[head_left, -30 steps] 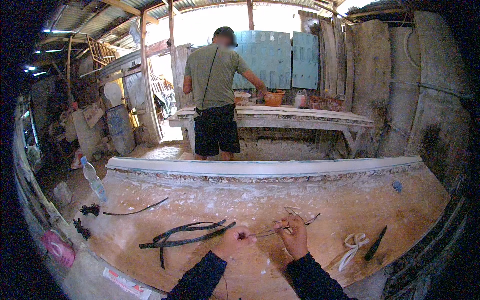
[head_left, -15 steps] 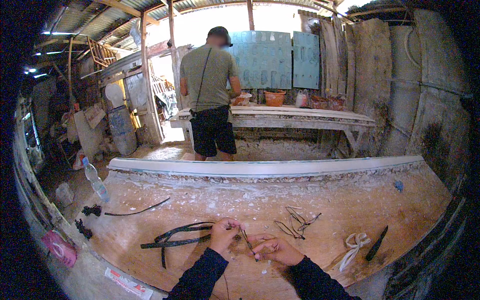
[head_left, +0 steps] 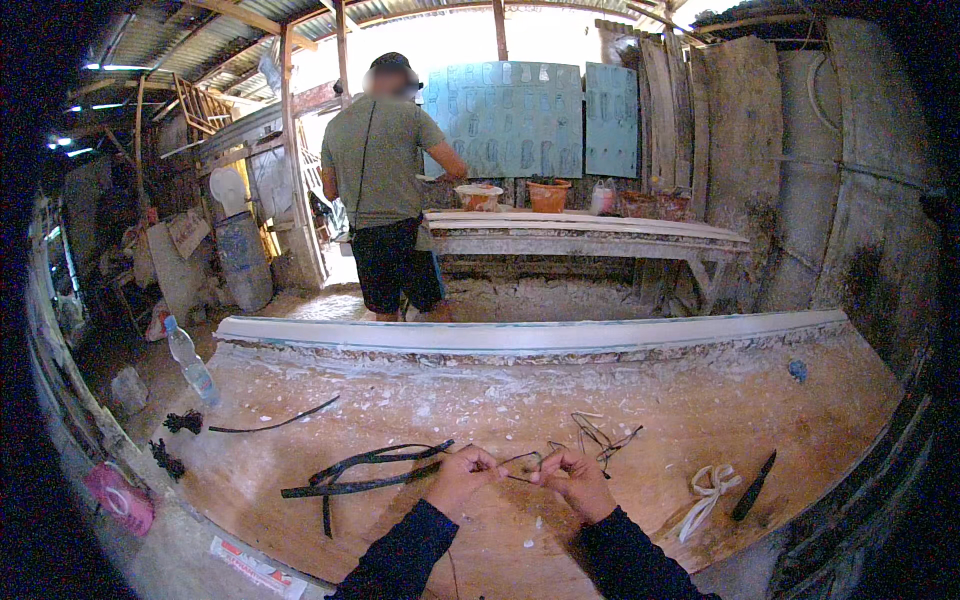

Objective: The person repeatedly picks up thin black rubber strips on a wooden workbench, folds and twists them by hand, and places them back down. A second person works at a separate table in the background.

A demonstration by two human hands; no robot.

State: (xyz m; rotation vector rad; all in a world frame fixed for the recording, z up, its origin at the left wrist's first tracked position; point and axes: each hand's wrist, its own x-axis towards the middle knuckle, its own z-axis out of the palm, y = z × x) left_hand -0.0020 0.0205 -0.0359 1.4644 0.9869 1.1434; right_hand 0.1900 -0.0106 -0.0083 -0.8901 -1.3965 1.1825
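Note:
My left hand (head_left: 464, 482) and my right hand (head_left: 577, 483) face each other low over the wooden tabletop. Fingertips of both are pinched on a thin black strip (head_left: 519, 476), which forms a small loop in the gap between them. Wider black strips (head_left: 375, 461) lie loosely folded just left of my left hand. Beyond my right hand is a tangle of thin dark strips (head_left: 604, 440). A looped white strip (head_left: 708, 492) rests farther right, beside a pointed black tool (head_left: 754, 486) whose exact kind I cannot make out.
A long white moulding (head_left: 530, 336) runs along the table's far edge. At left are a clear plastic bottle (head_left: 191, 360), small black bundles (head_left: 183, 421), a single black strip (head_left: 275, 420) and a pink container (head_left: 119, 497). A person (head_left: 378, 180) stands at a back bench (head_left: 590, 235) with orange buckets (head_left: 549, 196).
My hands have drawn level with each other, the right one moving up and right; the strip between them now spans sideways in a loop. The person behind has shifted left, one arm reaching toward the bench.

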